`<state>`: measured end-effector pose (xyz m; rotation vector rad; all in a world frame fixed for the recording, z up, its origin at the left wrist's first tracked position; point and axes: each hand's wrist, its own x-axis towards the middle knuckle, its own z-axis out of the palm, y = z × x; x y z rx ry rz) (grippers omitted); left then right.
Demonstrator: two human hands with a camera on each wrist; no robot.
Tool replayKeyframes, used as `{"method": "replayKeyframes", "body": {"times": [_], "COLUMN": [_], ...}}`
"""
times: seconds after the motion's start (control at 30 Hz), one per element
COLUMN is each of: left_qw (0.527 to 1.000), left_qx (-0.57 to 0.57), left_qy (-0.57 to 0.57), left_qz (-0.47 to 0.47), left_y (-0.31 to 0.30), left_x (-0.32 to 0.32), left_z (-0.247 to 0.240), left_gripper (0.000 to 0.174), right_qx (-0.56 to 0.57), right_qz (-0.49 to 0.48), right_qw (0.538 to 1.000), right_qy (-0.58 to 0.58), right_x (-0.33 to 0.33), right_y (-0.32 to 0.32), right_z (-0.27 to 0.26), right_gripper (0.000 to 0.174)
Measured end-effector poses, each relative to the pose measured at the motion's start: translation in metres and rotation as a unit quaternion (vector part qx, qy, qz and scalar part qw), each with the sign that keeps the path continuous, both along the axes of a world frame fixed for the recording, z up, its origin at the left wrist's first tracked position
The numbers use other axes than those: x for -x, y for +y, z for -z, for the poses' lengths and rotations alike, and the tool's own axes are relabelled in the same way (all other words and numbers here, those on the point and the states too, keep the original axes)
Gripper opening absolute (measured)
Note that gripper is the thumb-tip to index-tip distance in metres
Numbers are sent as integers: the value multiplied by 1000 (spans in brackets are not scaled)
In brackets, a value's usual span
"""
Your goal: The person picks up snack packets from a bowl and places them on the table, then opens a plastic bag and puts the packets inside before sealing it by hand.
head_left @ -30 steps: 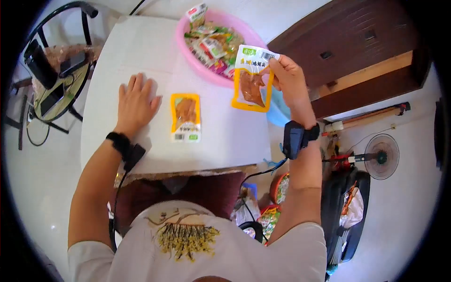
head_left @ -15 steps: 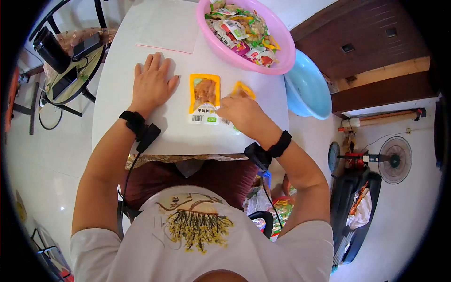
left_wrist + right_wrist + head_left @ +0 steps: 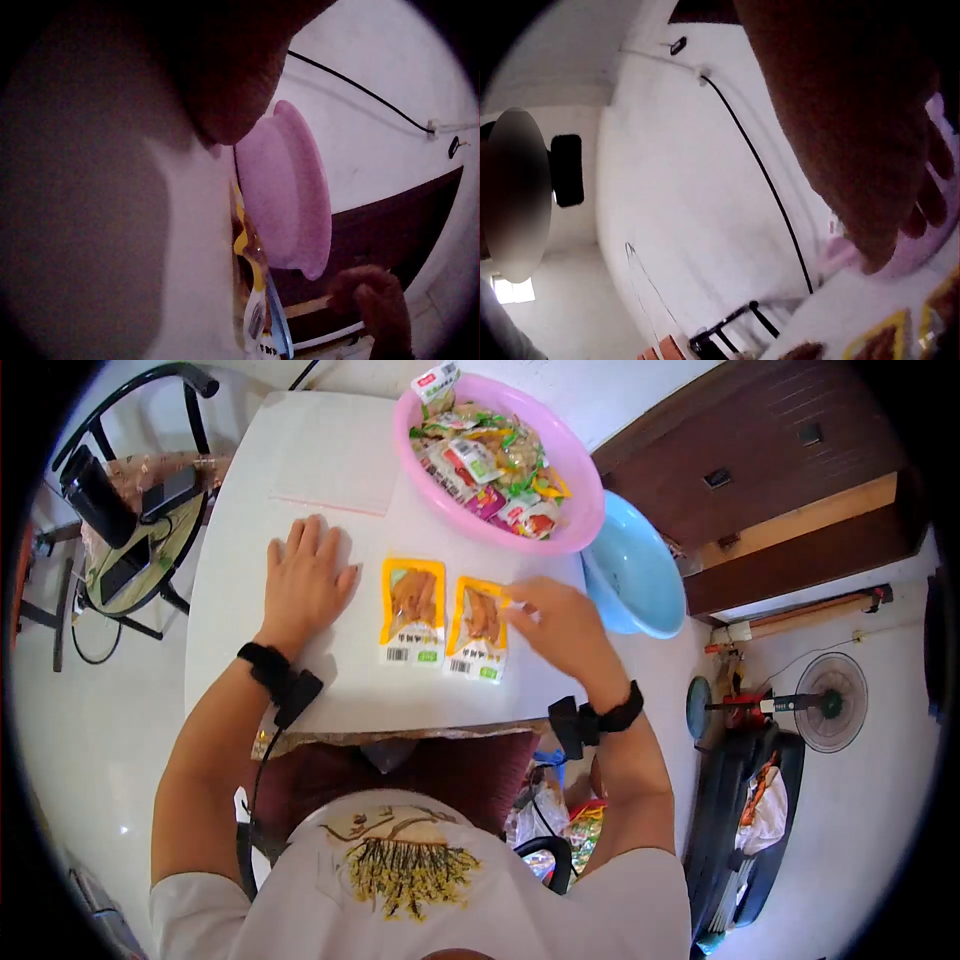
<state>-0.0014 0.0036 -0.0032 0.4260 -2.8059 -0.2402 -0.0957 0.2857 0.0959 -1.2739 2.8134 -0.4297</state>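
The second yellow-bordered meat packet (image 3: 478,625), earlier held aloft, has been laid beside the first packet (image 3: 413,610); the right hand (image 3: 560,630) has been lifted away.

Head view: high, down onto table (image 3: 230,560). Wrist views: low, close, facing wall (image 3: 682,165), sharing pink basin (image 3: 277,202).

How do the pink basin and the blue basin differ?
The pink basin stands on the table; the blue basin sits beyond its edge. The pink basin holds a heap of packets, while none show in the visible part of the blue basin. Both are open-topped.
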Motion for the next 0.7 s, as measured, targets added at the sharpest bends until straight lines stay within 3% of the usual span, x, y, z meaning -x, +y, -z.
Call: {"method": "replayKeyframes", "body": {"times": [0.07, 0.2, 0.4, 0.5, 0.6, 0.7], "left_qw": [1000, 1000, 1000, 1000, 1000, 999], "left_qx": [-3, -5, -10, -12, -16, -30], "left_qy": [-6, -16, -7, -4, 1, -19], "left_qz": [-1, -3, 2, 1, -3, -7], "left_y": [0, 0, -3, -3, -4, -2], "left_x": [0, 2, 3, 3, 3, 2], "left_z": [-2, -2, 1, 2, 4, -4], "left_gripper": [53, 53, 54, 55, 55, 55], "right_qx": [55, 38, 27, -16, -71, -65], "right_qz": [19, 56, 81, 133, 229, 275], "right_qw": [998, 996, 985, 983, 969, 956], "right_qy": [38, 54, 148, 126, -54, -84], "right_x": [26, 100, 234, 257, 266, 253], "right_y": [-6, -18, -21, -25, -30, -32], "right_z": [-28, -69, -17, 12, 19, 15], "right_gripper": [22, 19, 32, 45, 58, 60]}}
